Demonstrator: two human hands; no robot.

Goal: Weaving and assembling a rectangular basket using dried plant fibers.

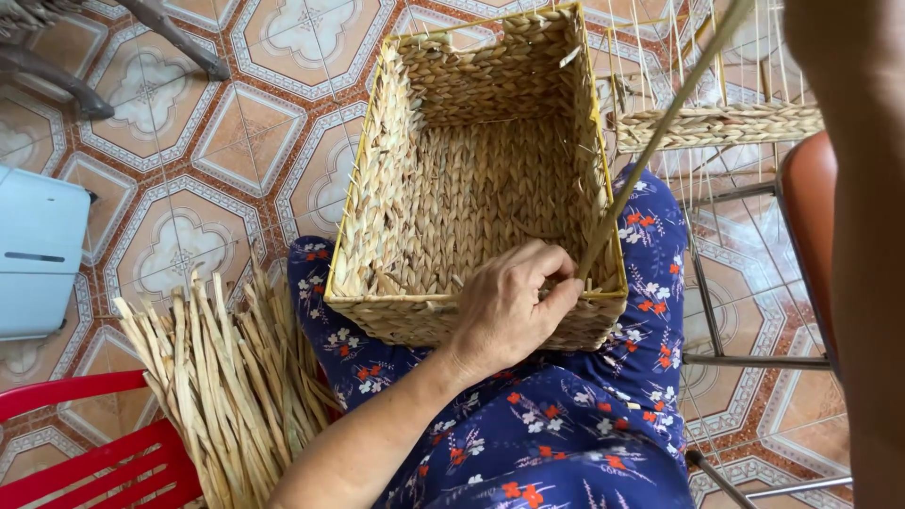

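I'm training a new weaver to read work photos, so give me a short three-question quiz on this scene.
1. True or false: the basket rests on the person's lap.
2. What does the left hand pinch at the basket's near rim?
A. a long straw strand
B. a pair of scissors
C. a ribbon
3. Fill in: the bundle of loose straw lies beside a ____ plastic chair.

Key: 1 true; 2 A; 3 red. The right hand is out of view; only its arm shows.
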